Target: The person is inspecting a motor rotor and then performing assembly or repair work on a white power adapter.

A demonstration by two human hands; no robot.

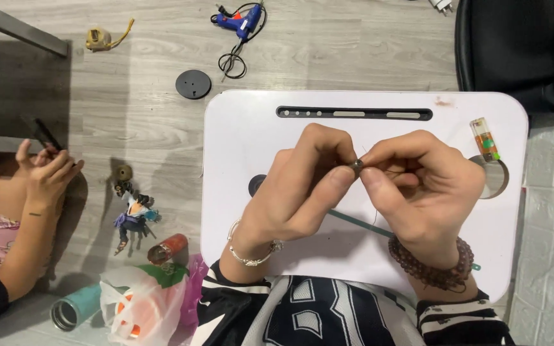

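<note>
Small dark ring [356, 166] pinched between fingertips of both hands.

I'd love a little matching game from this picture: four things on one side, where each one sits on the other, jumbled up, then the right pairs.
Things:
1. small dark bead
2. blue glue gun
3. black round disc
4. lighter

Places:
A. on the white lap table, by its round cup hole
B. on the floor just beyond the table's far left corner
C. pinched between the fingertips of the left hand and the right hand
D. on the floor at the far edge, with its black cord looped

Pairs: 1-C, 2-D, 3-B, 4-A
</note>
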